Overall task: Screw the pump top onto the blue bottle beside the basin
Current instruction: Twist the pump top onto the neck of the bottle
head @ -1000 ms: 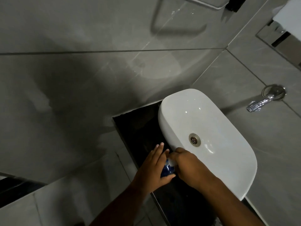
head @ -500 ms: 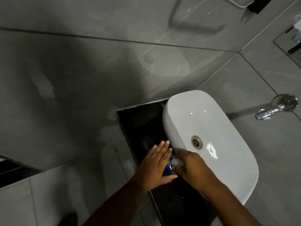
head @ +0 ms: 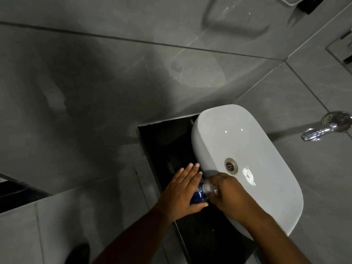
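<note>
The blue bottle (head: 198, 195) stands on the black counter (head: 165, 141) against the left side of the white basin (head: 266, 149). Only a small patch of blue shows between my hands. My left hand (head: 181, 193) wraps the bottle's side, thumb in front and fingers stretched out past it. My right hand (head: 228, 195) is closed over the white pump top (head: 207, 187), which sits on the bottle's neck. Most of the pump top is hidden under my fingers.
A chrome tap (head: 322, 128) juts from the tiled wall at the right. The basin's drain (head: 230, 165) lies just beyond my right hand. Grey tiled walls surround the counter. A dark shoe (head: 78, 254) shows on the floor at lower left.
My left fingers have straightened out along the bottle. My right hand has shifted slightly on the pump top. The camera has tilted, sliding the scene a little.
</note>
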Action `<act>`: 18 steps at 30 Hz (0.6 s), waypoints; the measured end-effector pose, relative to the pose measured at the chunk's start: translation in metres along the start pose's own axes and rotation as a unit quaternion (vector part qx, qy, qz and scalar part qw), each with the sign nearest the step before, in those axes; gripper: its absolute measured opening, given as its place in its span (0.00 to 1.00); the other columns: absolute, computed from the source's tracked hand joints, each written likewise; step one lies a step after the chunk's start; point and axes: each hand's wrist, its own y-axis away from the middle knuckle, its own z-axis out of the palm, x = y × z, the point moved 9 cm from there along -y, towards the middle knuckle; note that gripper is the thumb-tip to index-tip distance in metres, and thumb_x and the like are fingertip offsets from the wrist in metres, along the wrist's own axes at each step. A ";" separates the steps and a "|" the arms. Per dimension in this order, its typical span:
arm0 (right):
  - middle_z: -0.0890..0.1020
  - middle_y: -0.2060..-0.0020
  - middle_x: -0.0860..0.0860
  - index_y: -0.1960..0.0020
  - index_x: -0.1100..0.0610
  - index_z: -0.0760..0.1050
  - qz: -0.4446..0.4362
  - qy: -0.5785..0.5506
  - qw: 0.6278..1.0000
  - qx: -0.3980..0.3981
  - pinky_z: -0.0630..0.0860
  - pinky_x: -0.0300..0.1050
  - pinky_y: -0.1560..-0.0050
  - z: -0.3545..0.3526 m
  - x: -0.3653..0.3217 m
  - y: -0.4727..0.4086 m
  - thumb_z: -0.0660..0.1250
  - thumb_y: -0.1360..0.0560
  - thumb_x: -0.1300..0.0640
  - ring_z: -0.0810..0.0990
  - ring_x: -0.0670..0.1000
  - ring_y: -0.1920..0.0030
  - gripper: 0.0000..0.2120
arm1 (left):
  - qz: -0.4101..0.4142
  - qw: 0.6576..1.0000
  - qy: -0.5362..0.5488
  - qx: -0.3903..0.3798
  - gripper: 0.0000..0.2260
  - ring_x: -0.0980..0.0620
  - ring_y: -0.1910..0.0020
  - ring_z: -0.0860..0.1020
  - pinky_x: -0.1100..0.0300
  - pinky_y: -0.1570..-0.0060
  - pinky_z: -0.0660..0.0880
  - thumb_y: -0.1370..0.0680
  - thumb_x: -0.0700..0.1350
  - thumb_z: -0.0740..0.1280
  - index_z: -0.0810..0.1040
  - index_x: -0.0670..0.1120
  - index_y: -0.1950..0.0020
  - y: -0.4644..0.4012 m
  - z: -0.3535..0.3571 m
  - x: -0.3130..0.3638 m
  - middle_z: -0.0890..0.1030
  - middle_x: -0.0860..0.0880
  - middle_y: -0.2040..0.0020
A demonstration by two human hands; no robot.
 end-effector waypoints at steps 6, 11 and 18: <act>0.77 0.69 0.49 0.60 0.56 0.77 0.073 0.041 0.996 0.000 0.69 0.37 0.72 0.006 0.011 -0.009 0.66 0.25 0.50 0.76 0.46 0.70 0.11 | 0.003 1.000 0.003 0.006 0.39 0.46 0.22 0.52 0.46 0.25 0.56 0.25 0.66 0.64 0.61 0.41 0.24 -0.002 -0.003 0.002 0.56 0.43 0.21; 0.77 0.67 0.46 0.58 0.53 0.75 0.088 0.010 0.996 0.005 0.69 0.38 0.70 0.009 0.018 -0.010 0.70 0.30 0.44 0.77 0.46 0.68 0.13 | -0.001 1.000 0.002 0.004 0.38 0.46 0.22 0.52 0.46 0.25 0.56 0.25 0.66 0.64 0.63 0.41 0.25 -0.001 -0.003 0.002 0.57 0.43 0.21; 0.78 0.63 0.45 0.56 0.49 0.73 0.070 -0.011 0.997 0.018 0.71 0.34 0.69 0.013 0.019 -0.007 0.71 0.30 0.52 0.77 0.42 0.65 0.07 | -0.003 1.000 -0.009 0.008 0.39 0.47 0.21 0.51 0.47 0.25 0.54 0.25 0.68 0.62 0.61 0.43 0.24 -0.001 0.000 -0.001 0.56 0.44 0.21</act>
